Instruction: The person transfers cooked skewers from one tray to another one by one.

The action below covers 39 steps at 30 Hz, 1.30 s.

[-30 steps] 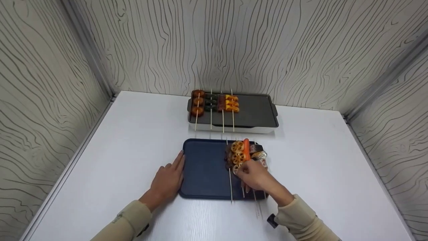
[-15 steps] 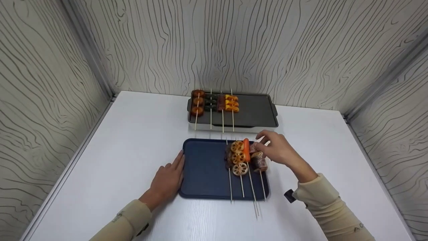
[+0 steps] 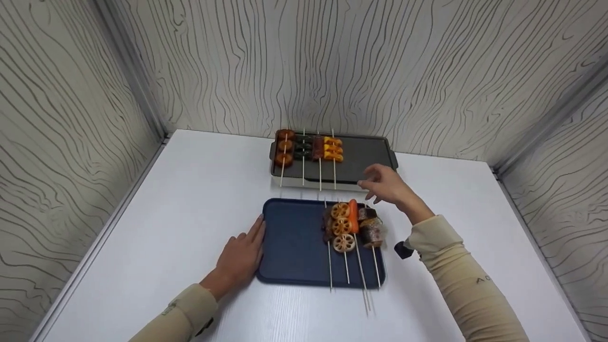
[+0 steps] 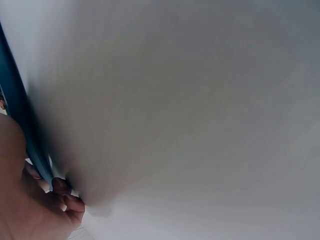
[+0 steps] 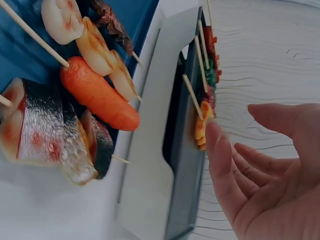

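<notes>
Right hand (image 3: 387, 184) has left the fish skewer (image 3: 372, 234), fingers loose; left hand (image 3: 240, 256) straight-fingered against tray (image 3: 294, 242). Four skewers (image 3: 342, 226) there, four on grill (image 3: 363, 156).

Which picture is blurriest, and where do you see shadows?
Left wrist: softest, with a dark shadow on the table beside the blue tray; head: brighter, faint shadow near the left hand; right wrist: dim, but the orange piece looks crisp.

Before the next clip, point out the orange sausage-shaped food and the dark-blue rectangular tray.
Orange sausage-shaped food (image 5: 99, 95), right wrist view: middle of its side.
Dark-blue rectangular tray (image 3: 294, 242), head view: its bare floor.
</notes>
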### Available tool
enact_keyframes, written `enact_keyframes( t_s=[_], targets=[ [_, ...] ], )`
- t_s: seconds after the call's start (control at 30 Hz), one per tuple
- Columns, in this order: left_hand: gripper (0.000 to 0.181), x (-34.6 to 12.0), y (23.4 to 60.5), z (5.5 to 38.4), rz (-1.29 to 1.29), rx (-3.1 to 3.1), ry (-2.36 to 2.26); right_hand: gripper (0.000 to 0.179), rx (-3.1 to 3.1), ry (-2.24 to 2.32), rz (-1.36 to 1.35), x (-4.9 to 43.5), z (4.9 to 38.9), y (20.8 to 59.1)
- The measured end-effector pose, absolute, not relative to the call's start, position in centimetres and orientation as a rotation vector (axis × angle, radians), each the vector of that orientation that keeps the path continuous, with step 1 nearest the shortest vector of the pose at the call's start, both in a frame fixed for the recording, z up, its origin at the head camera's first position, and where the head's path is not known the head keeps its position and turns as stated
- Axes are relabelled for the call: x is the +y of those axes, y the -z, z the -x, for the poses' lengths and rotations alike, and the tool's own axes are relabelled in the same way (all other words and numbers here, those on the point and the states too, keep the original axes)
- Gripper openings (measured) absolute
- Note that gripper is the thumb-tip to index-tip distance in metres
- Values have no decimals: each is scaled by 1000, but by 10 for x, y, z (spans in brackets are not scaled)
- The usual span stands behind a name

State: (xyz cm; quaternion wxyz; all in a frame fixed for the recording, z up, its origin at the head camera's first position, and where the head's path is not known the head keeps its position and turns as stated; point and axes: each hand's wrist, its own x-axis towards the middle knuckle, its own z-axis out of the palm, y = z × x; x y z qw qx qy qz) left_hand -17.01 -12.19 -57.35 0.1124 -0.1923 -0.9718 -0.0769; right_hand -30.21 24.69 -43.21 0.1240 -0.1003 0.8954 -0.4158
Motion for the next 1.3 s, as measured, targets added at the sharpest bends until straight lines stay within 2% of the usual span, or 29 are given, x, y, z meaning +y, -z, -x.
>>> enact_keyframes(
  t_s=[0.23,0.57,0.77,1.3],
  targets=[
    [53,-119,575,167,573,-2848,241,58,2374,1428,173,238,318,461],
    [53,-119,577,167,565,-2917,281,54,2123,1682,-22,221,330,484],
    [53,-119,578,169,571,-2880,260,45,1984,1820,-104,213,340,493],
    [53,-123,576,172,569,-2839,211,32,2035,1811,247,223,345,491]
  ],
)
